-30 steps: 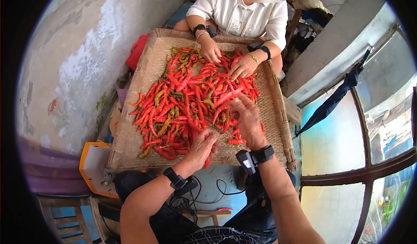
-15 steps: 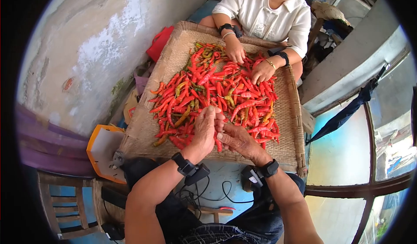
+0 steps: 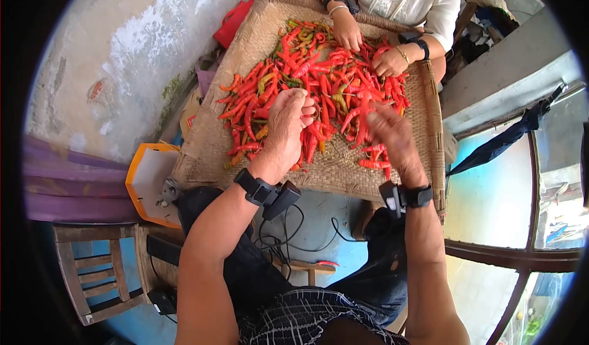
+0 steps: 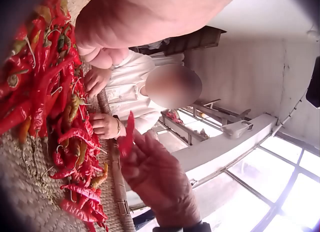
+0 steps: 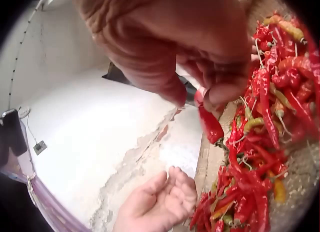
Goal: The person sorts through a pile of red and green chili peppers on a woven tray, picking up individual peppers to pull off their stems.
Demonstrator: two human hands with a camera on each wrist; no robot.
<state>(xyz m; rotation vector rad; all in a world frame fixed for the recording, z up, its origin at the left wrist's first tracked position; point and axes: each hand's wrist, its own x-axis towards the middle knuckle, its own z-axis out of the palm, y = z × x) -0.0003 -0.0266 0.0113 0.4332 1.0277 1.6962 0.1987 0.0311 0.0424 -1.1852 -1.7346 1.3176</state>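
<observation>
- A red pepper (image 5: 211,126) is pinched at one end by the thumb and fingers of the right grip (image 3: 394,137); its other end is left free.
- The left grip (image 5: 161,199) is loosely curled, well to the left of the right one; nothing is seen in it.
- The pepper pile (image 3: 305,69) is spread between and beyond both grips, on the woven tray (image 3: 208,156); its far part is being handled by another person's hands (image 3: 391,62).
- The pepper can be judged light, thin-walled and fairly flexible; its glossy skin may be slippery, and could be split by a hard squeeze.
- It is best taken by a light pinch at the firmer shoulder near the stem; the narrow tip is likely to be bent.
- Half a second earlier, both grips were held close together; now they are parted, and the right one is blurred in the head view.
</observation>
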